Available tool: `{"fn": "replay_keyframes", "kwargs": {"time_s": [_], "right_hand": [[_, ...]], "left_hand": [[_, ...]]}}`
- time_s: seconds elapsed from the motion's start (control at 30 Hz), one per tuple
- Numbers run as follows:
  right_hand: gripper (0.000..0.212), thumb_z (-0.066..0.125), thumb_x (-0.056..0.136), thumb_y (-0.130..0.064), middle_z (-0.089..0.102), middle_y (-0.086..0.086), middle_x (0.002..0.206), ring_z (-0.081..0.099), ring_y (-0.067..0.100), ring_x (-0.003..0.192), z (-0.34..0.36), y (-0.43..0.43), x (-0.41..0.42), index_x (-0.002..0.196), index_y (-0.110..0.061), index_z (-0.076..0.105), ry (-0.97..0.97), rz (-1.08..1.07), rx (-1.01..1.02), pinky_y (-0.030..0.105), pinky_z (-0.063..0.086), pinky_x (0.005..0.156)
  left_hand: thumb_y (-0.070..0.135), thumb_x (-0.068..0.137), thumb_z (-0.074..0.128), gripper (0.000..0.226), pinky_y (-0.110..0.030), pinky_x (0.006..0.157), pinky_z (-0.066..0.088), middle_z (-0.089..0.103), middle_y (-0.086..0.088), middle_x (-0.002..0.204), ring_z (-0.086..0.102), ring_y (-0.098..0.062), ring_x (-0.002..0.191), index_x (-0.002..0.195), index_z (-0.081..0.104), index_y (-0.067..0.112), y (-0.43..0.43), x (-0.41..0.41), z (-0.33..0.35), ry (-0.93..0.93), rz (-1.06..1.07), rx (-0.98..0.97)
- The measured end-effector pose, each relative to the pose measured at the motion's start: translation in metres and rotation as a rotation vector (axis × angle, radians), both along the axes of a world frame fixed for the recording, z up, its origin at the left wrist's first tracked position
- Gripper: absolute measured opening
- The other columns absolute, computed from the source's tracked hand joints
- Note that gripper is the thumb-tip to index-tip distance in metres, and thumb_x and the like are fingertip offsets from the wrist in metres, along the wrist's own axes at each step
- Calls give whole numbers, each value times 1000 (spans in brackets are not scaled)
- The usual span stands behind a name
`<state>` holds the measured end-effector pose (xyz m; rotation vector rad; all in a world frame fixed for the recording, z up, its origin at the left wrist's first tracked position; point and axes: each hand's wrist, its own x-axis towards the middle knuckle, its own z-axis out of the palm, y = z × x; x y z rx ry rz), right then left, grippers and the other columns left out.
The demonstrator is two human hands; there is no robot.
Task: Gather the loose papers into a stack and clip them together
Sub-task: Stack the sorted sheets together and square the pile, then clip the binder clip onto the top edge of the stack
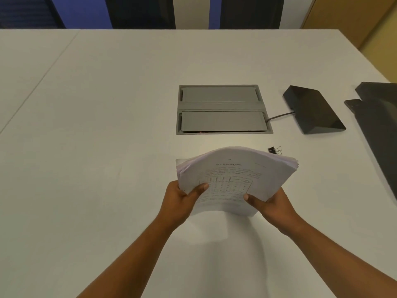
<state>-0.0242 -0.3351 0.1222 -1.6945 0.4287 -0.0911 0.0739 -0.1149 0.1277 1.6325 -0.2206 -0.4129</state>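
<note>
step: squaring the stack of papers [234,179] before clipping (judged)
left hand [180,201]: closed on the stack's near left corner, thumb on top sheet, fingers hidden under
right hand [272,203]: closed on the near right corner, thumb on top, fingers hidden under
stack: held above the surface [107,125], toward the middle of the near edge; bowed upward, far edge fanned, sheets not flush at the far right corner
binder clip [275,150]: lies on the surface just beyond the stack's far right corner, untouched
how to do well: loosen grip a bit, stand stack on one edge, tap on the surface till sheets line up; repeat on a second edge
then: hold with one hand, free the right for the clip
risk: tight pinch keeps the bow and the fan; loose sheets may slip out
other: grey cable hatch [223,109] and black box [313,109] farther back, clear of the work
</note>
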Motion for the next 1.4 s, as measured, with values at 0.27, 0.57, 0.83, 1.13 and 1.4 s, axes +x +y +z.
{"fn": "replay_keyframes", "kwargs": {"time_s": [0.27,0.57,0.83,1.13,1.4], "right_hand": [[53,78,77,-15,69,-20,112,64,2,108,-16,5,2,121,-37,56,-15,34,86,22,57,77],[34,63,91,-27,69,-19,117,64,-5,106,-43,-15,-3,125,-31,61,196,124,-75,10,51,82],[47,75,81,-33,74,-5,117,71,16,106,-63,-30,-6,125,-21,63,437,224,180,40,56,93],[33,76,83,-31,77,-1,103,73,14,91,-71,-51,10,111,-17,72,645,400,138,28,58,76],[9,74,82,-9,65,16,73,57,20,51,-59,-156,85,77,-7,67,497,-284,-307,31,52,56]], "left_hand": [[23,82,78,43,-30,78,61,72,19,105,69,-8,98,100,66,61,-6,-5,-24,30,-6,-8],[22,86,73,28,-28,79,61,74,12,110,72,-14,99,109,67,36,-3,4,-44,199,-48,76],[16,94,60,29,-46,83,60,75,-10,114,73,-30,101,122,65,10,-10,52,-42,383,90,-263],[2,89,65,19,-41,73,63,77,-15,99,75,-31,86,104,73,10,-28,81,-96,395,196,-273],[2,92,63,17,-38,74,62,79,-11,95,74,-28,85,102,75,10,-31,88,-129,327,207,-173]]}}
